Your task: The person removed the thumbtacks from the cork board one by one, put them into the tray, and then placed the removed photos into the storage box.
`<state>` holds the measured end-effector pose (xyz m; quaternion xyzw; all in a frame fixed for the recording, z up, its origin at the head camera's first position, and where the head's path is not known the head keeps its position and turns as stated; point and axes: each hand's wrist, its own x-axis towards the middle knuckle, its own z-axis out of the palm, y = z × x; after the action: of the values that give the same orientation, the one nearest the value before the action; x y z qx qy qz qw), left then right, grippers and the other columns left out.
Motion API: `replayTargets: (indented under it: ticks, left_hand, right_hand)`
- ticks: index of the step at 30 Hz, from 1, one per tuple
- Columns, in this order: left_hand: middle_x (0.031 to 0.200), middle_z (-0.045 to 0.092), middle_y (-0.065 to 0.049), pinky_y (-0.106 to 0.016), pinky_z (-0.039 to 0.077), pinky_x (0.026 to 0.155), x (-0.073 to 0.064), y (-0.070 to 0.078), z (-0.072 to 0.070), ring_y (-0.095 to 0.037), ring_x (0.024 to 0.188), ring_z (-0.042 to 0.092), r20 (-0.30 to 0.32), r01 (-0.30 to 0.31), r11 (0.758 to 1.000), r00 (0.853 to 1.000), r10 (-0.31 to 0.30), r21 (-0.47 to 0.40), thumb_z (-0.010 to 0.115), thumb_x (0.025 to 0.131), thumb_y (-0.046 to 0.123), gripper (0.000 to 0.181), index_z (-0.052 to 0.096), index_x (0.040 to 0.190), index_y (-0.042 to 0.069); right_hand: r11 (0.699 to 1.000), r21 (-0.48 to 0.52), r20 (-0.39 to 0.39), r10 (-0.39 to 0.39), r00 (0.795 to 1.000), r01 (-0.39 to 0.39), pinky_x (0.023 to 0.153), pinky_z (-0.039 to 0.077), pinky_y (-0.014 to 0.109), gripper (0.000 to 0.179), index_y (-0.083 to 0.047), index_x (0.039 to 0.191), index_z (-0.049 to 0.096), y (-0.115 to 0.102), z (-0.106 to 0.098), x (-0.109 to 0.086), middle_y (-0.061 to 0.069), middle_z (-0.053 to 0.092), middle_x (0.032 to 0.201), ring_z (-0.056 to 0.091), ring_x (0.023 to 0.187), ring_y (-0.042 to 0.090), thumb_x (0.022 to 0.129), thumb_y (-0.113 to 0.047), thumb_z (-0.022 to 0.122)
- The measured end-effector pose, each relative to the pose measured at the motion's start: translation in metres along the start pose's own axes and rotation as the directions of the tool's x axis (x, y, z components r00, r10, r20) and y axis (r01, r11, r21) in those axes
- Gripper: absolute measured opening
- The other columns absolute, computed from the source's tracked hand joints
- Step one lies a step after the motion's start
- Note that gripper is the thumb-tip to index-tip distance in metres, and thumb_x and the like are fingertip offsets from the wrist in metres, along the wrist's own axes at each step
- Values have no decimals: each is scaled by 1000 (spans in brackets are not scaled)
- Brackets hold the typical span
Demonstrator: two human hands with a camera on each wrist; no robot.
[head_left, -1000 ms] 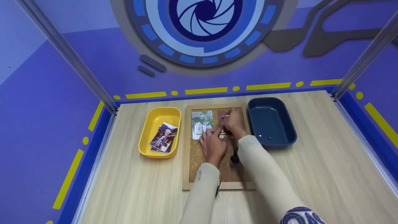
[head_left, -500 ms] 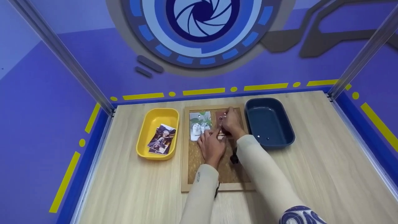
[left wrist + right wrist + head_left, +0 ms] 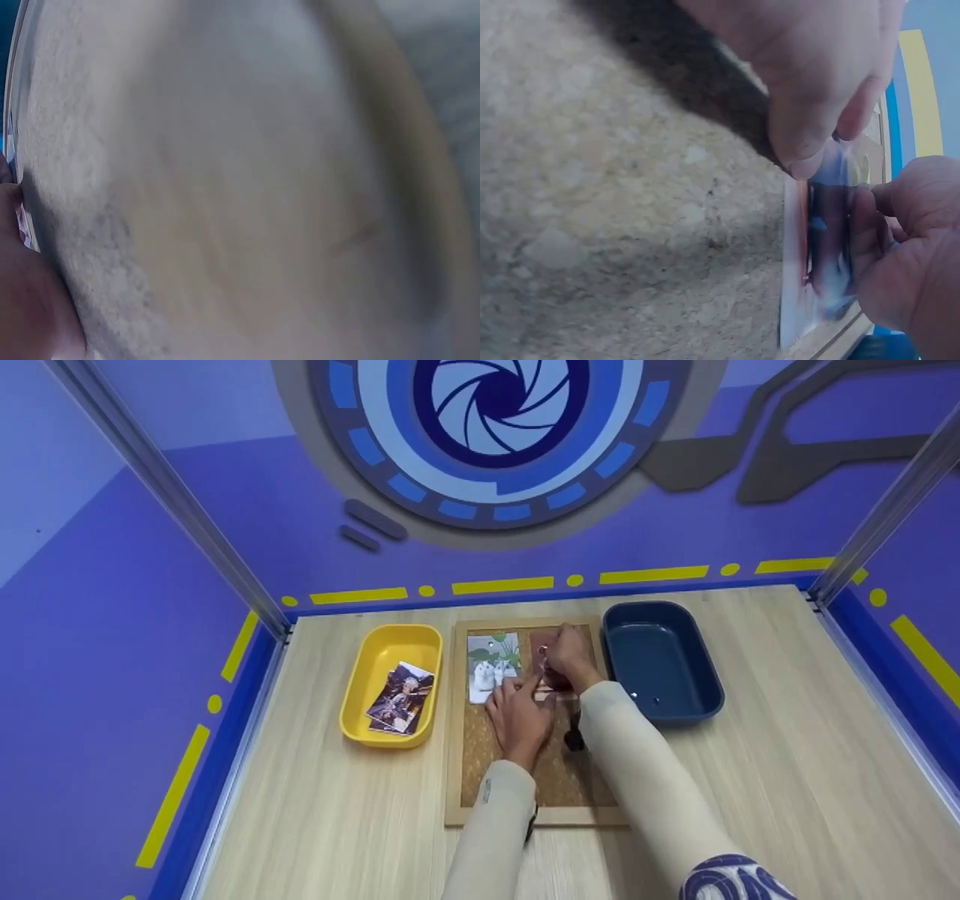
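Card, reddish and glossy, on corkboard — just above and right of frame centre, beside photo of white animals. Left hand just below, fingers mostly straight, fingertips at the card's near edge. Right hand over the card's right part, fingers bent inward; cannot tell what, if anything, pinched. Step in hand, by judgement: fixing card to cork. Best done with light, steady left-hand pressure against slipping, edges squared with the neighbouring photo, then a straight push near the top — no twist, no buckling. Right sleeve close to dark blue tray, small shiny bits inside; worth keeping clear of the rim.
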<state>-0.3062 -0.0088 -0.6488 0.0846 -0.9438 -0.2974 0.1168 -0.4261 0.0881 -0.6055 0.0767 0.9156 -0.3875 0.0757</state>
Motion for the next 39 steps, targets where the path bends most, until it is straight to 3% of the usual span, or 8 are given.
replayTargets:
  ticks: [6,13,21,25,29,39]
  left_hand:
    - [125,62,-2,-52,33,116,4,1,0,-26,119,53,21,15,1000,1000,-15,-3,75,96,43,48,70,143,33]
    - [125,62,-2,-50,33,115,5,-1,-2,-25,120,53,38,32,999,999,-33,33,73,96,46,49,69,143,35]
    - [125,62,-2,-51,34,114,3,-2,-3,-26,121,54,22,20,999,1000,-21,34,77,94,41,49,71,142,34]
    - [124,63,-3,-51,35,112,3,-3,-3,-27,121,55,3,7,999,1000,-8,50,79,92,36,48,72,140,34]
    - [124,62,-2,-50,35,112,2,-4,-2,-26,119,54,6,11,999,1000,-11,48,77,94,42,46,72,139,34]
    - [126,63,-4,-52,34,115,1,1,0,-28,123,54,19,17,999,1000,-18,39,76,94,44,47,72,140,33]
  right_hand:
    - [998,-45,-10,39,999,-40,105,55,49,31,-6,135,53,-2,4,2,16,61,130,63,117,33,109,-23,55]
    - [996,-86,-10,-11,1000,10,100,54,49,23,-9,127,49,-1,8,4,16,57,126,62,114,34,109,-21,57]
    - [991,-119,-21,-59,998,56,105,51,53,26,-6,128,52,-1,8,2,19,57,129,60,118,38,107,-20,58]
    - [991,-116,-26,-73,997,70,105,50,53,25,-3,124,53,-1,6,3,22,59,127,61,117,39,103,-17,58]
    - [996,-78,-9,-43,999,42,102,53,49,26,-3,125,54,-1,2,4,21,62,125,63,114,35,101,-12,56]
    - [999,-43,10,-4,1000,4,104,55,48,27,-3,129,56,1,-4,6,18,65,125,64,115,31,104,-14,55]
